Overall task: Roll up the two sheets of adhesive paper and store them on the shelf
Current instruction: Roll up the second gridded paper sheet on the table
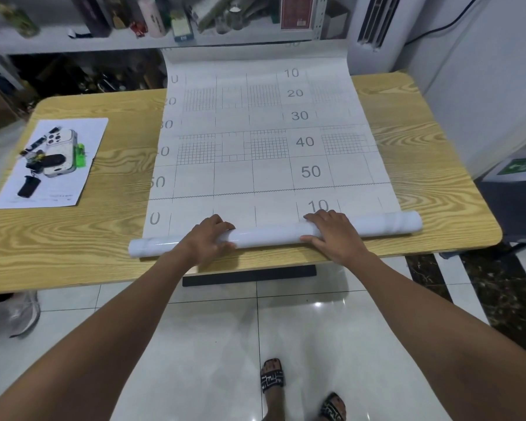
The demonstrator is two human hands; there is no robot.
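So I had the sheet [255, 132] lying face down across the middle of the table [73, 238], grid and numbers on the backing facing up. The far end hung past the table's back edge and curled up against the shelf [104, 41]. The near end was wound into a roll [268, 232] sitting right by the front edge of the table, a bit crooked, with its left end closer to me than its right.

Both hands were on the roll, well apart. My left hand [208, 238] was wrapped over the left part: fingers [222, 223] bent over the top, close together, thumb [225, 245] pressing the near side. My right hand [331, 235] did the same further right, fingers [319, 215] draped over the top toward the flat part and thumb [308, 238] tucked against the front. Both ends of the roll stuck out past my hands.

Off to the left on the table was a white paper [82, 132] with a couple of phones [60, 153] and some small black bits piled on it, well apart from the sheet. The shelf had bottles and boxes on it, too blurry to make out.
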